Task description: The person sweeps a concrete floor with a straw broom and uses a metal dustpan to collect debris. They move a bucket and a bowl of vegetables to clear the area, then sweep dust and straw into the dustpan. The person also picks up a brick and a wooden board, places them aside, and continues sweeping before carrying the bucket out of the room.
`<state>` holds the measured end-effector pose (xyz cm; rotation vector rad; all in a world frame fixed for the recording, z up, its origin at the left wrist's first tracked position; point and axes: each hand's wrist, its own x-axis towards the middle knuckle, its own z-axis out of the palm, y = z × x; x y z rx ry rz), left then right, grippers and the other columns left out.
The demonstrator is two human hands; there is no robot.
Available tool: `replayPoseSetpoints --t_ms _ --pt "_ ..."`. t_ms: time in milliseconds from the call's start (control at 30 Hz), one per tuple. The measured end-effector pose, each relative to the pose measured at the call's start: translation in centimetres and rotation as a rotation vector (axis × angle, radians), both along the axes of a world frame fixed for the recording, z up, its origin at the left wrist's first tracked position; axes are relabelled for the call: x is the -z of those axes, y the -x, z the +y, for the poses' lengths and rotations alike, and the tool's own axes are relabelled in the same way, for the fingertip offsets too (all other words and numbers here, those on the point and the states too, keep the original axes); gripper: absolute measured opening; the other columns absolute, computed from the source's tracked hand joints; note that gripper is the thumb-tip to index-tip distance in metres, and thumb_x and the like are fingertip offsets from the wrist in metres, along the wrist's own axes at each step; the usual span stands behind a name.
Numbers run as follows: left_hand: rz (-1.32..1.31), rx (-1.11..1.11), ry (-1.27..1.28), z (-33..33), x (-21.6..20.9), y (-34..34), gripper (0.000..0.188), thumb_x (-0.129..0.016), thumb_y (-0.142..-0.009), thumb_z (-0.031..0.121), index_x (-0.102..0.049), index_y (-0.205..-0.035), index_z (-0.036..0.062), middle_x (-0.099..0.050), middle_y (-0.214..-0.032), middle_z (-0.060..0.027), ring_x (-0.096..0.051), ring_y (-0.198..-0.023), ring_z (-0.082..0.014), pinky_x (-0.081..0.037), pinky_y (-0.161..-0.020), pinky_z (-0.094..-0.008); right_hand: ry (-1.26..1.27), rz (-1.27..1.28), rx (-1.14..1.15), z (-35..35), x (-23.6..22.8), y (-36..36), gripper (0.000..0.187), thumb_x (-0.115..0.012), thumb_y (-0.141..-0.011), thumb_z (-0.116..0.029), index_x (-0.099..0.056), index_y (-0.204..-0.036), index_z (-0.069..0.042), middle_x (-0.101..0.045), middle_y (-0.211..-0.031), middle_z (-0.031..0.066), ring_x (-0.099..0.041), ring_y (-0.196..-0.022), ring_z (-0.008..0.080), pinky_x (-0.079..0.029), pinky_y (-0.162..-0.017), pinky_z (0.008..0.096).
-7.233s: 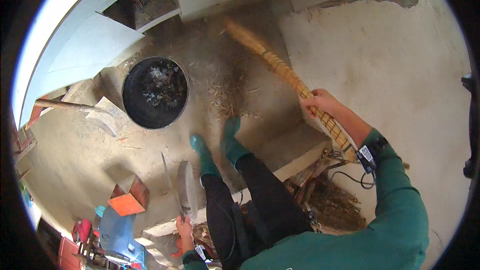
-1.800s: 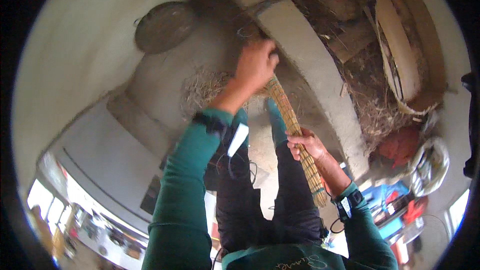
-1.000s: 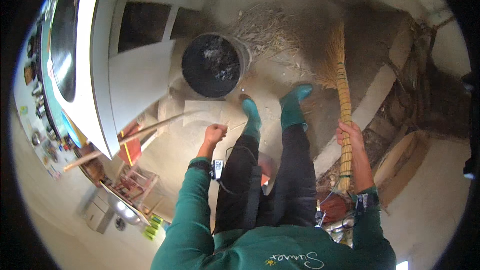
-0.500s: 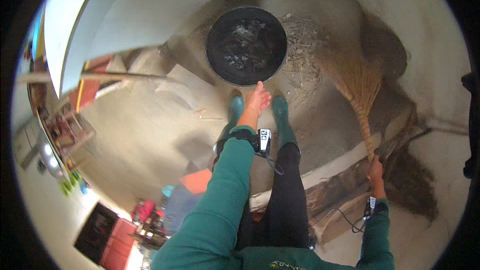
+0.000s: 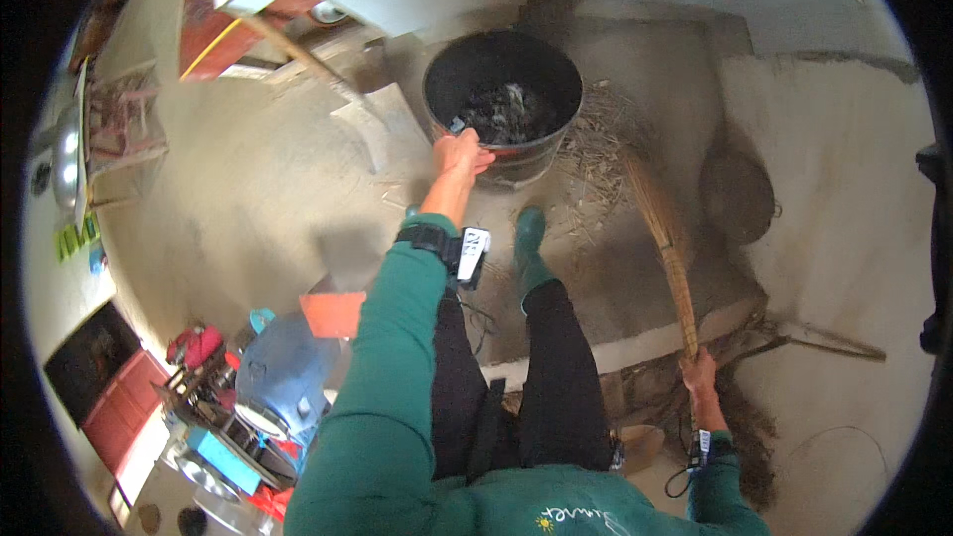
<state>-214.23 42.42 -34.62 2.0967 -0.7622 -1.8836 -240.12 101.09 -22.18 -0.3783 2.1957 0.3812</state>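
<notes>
A round black bucket [image 5: 526, 171] stands on the floor ahead of me, with dark charred bits and pale ash [image 5: 506, 104] inside. My left hand [image 5: 461, 152] is closed on its near rim, the fingers partly hidden against the wall. To the right, my right hand [image 5: 699, 372] grips the bound handle of a straw broom [image 5: 677, 278]. The broom's bristles point away from me, down toward scattered straw and twigs [image 5: 596, 154] beside the bucket.
A long-handled shovel [image 5: 372, 129] lies left of the bucket. Right of the broom, a dark round object [image 5: 737, 197] leans by the wall. A raised ledge [image 5: 635, 337] crosses in front of me. Blue container [image 5: 283, 362] and household clutter stand at lower left.
My left hand has moved from hanging open near the bucket to its rim. The bucket now tilts more upright in view. The broom has swung left, its bristles lower and nearer the straw.
</notes>
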Motion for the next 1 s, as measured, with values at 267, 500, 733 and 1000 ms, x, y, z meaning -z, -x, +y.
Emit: replayPoseSetpoints --t_ms 267,500,733,1000 --pt "-0.206 0.039 0.061 1.1 -16.0 -20.3 0.021 -0.059 -0.075 0.011 -0.062 -0.080 -0.0094 -0.064 -0.072 -0.0163 -0.066 -0.058 -0.0259 -0.057 -0.048 -0.0342 -0.459 0.118 -0.307 0.7 -7.7 -1.5 0.043 -0.068 -0.082 -0.038 -0.062 -0.107 -0.003 -0.067 -0.091 0.0186 -0.066 -0.089 0.0324 -0.055 -0.078 0.0437" --pt "-0.483 0.034 0.229 3.0 -23.8 -40.9 0.037 -0.057 -0.079 0.031 -0.066 -0.074 -0.0043 -0.065 -0.062 -0.0149 -0.070 -0.064 -0.0256 -0.055 -0.060 -0.0374 -0.376 -0.158 -0.535 -14.2 -1.4 1.4 0.048 -0.069 -0.081 -0.044 -0.068 -0.105 -0.003 -0.068 -0.106 0.0149 -0.064 -0.096 0.0302 -0.053 -0.081 0.0387" --pt "-0.574 -0.253 0.280 2.7 -28.4 -57.7 0.037 -0.053 -0.079 0.032 -0.064 -0.080 -0.0025 -0.066 -0.067 -0.0176 -0.069 -0.067 -0.0297 -0.055 -0.069 -0.0392 0.091 -0.279 -0.592 -49.8 -2.9 -16.6 0.046 -0.065 -0.078 -0.031 -0.065 -0.116 -0.006 -0.068 -0.108 0.0164 -0.066 -0.090 0.0235 -0.052 -0.077 0.0350" --pt "-0.626 -0.651 0.348 0.0 -34.1 -73.6 0.028 -0.057 -0.076 0.024 -0.064 -0.064 0.0002 -0.064 -0.054 -0.0100 -0.065 -0.052 -0.0187 -0.054 -0.056 -0.0316 0.908 -0.240 -1.085 -72.9 -6.9 -39.9 0.018 -0.064 -0.073 -0.022 -0.074 -0.073 -0.007 -0.069 -0.068 0.0099 -0.068 -0.070 0.0241 -0.053 -0.068 0.0366"
